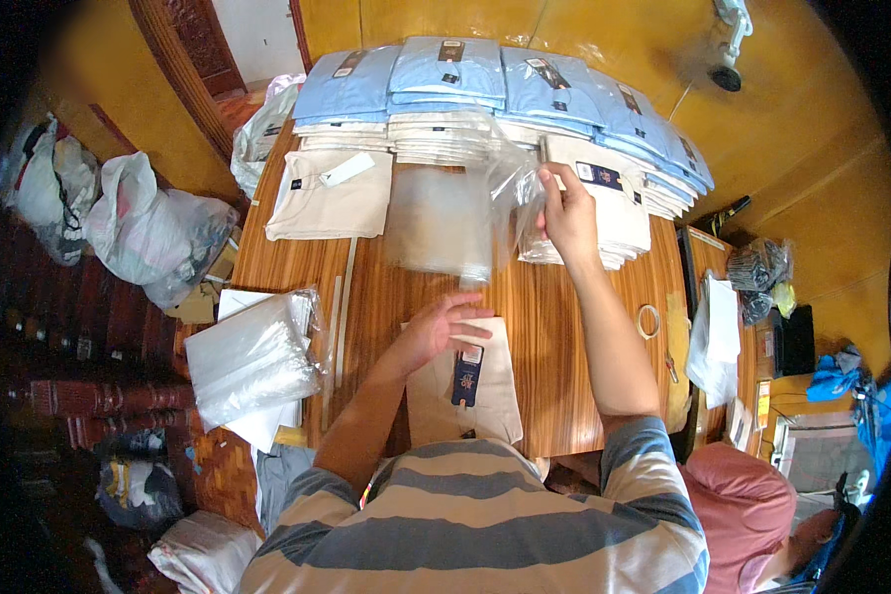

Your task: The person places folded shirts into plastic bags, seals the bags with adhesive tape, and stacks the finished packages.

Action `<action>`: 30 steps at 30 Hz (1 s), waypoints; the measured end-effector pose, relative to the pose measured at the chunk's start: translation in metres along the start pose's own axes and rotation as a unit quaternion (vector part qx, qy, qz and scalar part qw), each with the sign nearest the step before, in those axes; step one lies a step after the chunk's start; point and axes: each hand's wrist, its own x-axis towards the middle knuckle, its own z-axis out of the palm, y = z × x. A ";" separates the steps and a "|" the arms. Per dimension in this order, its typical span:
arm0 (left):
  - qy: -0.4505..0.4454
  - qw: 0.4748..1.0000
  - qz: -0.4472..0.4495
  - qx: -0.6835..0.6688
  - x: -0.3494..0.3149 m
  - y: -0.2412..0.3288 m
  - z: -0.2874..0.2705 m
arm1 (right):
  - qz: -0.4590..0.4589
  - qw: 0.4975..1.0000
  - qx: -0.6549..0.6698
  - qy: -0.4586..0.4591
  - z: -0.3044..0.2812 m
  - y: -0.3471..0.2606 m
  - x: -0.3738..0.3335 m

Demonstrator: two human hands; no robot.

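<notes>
A wood-grain table (554, 366) bore blue and beige garment stacks (416, 84) at upper center, clear plastic bags (431, 223) mid-frame, a folded beige garment (490, 391) at lower center.

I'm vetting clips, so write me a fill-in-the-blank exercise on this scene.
1. The right hand grips a clear plastic bag; the left hand, over a cream garment, grips ____.
2. The garments atop the far stacks are light ____.
3. The tape roll lies on the ____ side of the table.
Answers: nothing; blue; right.
</notes>
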 end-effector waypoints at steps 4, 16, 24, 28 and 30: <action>0.001 0.987 0.058 -0.150 0.019 0.011 -0.008 | -0.022 0.988 -0.031 -0.149 -0.033 -0.003 -0.046; -0.208 0.965 0.063 -0.145 0.015 0.026 -0.073 | 0.019 0.971 0.065 -0.229 -0.037 0.092 -0.098; -0.073 0.989 0.131 0.010 0.006 0.047 -0.065 | 0.022 0.952 0.282 -0.119 -0.032 0.071 -0.077; -0.038 0.998 0.038 -0.020 -0.012 0.014 -0.051 | 0.105 0.939 0.267 -0.188 -0.024 0.065 -0.102; -0.058 0.998 0.028 -0.003 -0.019 0.003 -0.048 | 0.158 0.927 0.251 -0.228 -0.019 0.059 -0.115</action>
